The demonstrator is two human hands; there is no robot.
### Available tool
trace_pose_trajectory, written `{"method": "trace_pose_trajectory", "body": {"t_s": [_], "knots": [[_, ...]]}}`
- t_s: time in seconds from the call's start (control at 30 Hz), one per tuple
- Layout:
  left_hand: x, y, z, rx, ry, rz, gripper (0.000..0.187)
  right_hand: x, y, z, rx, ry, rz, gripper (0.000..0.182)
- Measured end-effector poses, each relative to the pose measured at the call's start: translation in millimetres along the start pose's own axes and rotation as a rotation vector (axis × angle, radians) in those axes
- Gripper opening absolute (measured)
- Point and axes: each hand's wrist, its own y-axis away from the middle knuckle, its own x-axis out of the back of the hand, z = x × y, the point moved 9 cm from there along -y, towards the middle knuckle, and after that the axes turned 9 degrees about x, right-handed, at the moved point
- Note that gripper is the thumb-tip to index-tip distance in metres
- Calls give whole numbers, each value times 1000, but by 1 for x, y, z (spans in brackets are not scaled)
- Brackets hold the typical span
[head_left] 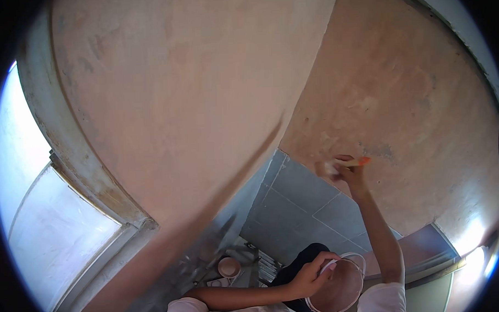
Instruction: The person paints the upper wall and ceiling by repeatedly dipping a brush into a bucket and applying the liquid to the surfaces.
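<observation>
Paintbrush [353, 163] was gripped by the right hand [347, 173] near the pink wall [390, 107], its long axis lying sideways, blurred head toward the corner, while the left hand [311, 277], lower, clasped the bucket [343, 287].

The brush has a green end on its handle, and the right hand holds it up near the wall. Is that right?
Not quite: the head view shows that the end of the brush's handle is orange, not green. The right hand does hold it up near the wall.
</observation>
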Motion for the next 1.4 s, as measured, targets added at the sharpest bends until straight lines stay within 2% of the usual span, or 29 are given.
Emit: {"method": "trace_pose_trajectory", "body": {"t_s": [0.17,0.23,0.37,0.43,0.47,0.53,0.6,0.67,0.73,0.77,0.83,0.87,0.93,1.0,1.07,1.13,1.17,1.23,1.3,1.33,1.4], "knots": [[-5,-1,-4,-21,68,-17,26,-51,-62,62,7,181,-200,31],[0,0,-2,-45,79,0,27,-65,-79,69,139,384,-255,30],[4,-1,-4,-35,112,-19,27,-76,-101,89,168,534,-253,27],[5,-2,-7,-22,117,-27,27,-66,-112,97,311,659,-162,26],[6,-1,-8,-21,117,-27,27,-57,-120,99,311,659,-163,26],[10,-1,-9,-24,120,-28,28,-30,-150,109,87,717,-157,27],[11,-2,-9,3,143,-15,27,-15,-166,62,252,327,-57,25],[10,-3,-5,-23,149,-4,26,-6,-173,-4,337,292,28,20],[9,-4,-5,-51,145,7,25,-12,-168,-79,382,544,61,20],[7,-4,-9,-51,148,-3,25,-13,-169,-89,384,548,62,20],[6,-4,-8,-51,154,-16,25,-18,-163,-115,591,608,49,17],[5,-4,-9,-22,167,-29,26,-17,-163,-100,590,614,49,17],[4,-4,-11,4,181,-40,27,-58,-135,-57,1068,2049,120,11],[3,-4,-13,3,177,-61,27,-104,-90,-38,1250,1541,-202,8],[2,-2,-14,4,177,-63,27,-120,-73,38,1084,1453,-519,20],[2,-3,-14,-2,174,-65,27,-132,-54,77,917,1338,-626,21],[3,-3,-13,-20,170,-57,27,-130,-55,78,920,1338,-621,21],[7,-4,-11,-36,156,-50,27,-91,-84,85,436,999,-328,21],[10,-4,-15,-13,175,-27,27,-46,-126,64,410,735,-74,19],[10,-4,-14,-8,181,-29,27,-20,-163,73,330,223,-111,22],[12,-5,-9,-12,147,-20,27,-9,-171,-21,463,486,14,24]]}}
